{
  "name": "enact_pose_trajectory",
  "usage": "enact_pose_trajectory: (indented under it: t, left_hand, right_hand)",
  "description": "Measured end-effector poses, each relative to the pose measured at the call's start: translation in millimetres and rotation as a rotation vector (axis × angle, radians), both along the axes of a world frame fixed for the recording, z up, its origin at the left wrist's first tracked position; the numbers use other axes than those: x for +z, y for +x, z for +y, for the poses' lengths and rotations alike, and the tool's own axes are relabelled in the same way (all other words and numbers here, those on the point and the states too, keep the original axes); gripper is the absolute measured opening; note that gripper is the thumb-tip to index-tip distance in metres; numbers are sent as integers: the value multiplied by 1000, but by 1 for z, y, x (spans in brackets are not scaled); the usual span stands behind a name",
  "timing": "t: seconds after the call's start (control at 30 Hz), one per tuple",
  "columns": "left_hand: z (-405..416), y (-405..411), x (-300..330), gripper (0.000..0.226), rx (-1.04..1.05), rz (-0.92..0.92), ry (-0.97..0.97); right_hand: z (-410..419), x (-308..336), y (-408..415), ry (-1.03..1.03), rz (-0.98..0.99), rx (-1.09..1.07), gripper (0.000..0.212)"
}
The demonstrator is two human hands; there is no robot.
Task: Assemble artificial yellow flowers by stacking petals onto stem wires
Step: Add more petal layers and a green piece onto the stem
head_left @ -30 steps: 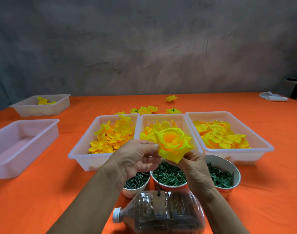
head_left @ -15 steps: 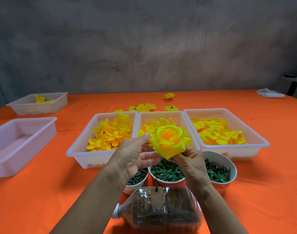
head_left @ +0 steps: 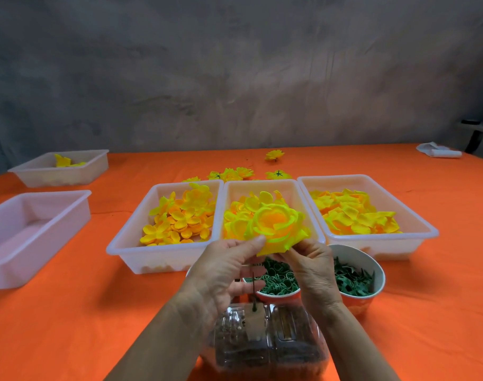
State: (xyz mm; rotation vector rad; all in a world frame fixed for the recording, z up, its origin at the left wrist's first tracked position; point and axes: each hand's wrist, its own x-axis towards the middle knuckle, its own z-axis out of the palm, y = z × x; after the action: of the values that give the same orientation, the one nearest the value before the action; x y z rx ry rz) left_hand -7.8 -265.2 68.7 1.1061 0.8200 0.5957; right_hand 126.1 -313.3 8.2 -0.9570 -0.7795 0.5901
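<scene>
Holding a half-built flower (head_left: 278, 226) up over the middle tray (head_left: 262, 185), both hands at work. Head view only.

Flower: petal layers cupped upward, orange centre, held w/ its underside toward the hands, prob. so layers stay stacked on the wire (head_left: 253, 290), which hangs down from under it toward the clear bottle (head_left: 265, 345).

Left hand (head_left: 226, 273): thumb tip pinches flower's lower edge; other fingers loosely curled beneath, near the wire. Contact w/ wire can't be confirmed.

Right hand (head_left: 313, 270): fingers curled under flower's right side, gripping it from below; fingertips hidden by petals.

Supplies in reach: left tray (head_left: 130, 237) small petals, right tray (head_left: 424, 229) larger petals, two bowls w/ green parts, rings (head_left: 278, 279) and leaf bits (head_left: 350, 281). Finished flowers (head_left: 232, 174) lie behind trays.

Judgement: prob. seating latest layer; green parts not yet added.
</scene>
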Motion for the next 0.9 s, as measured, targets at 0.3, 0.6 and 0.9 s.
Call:
enact_pose_trajectory:
  t: [0.3,0.6,0.9]
  left_hand:
    - [3,-1,1,19,110,-77,-38]
    - [7,-2,6,9,149,-79,-5]
    - [11,3,11,13,100,-51,163]
  right_hand:
    - [0,-3,-1,10,-54,-5,26]
    - [-2,-7,3,-8,-46,55,15]
    - [-7,-6,5,-4,-196,149,26]
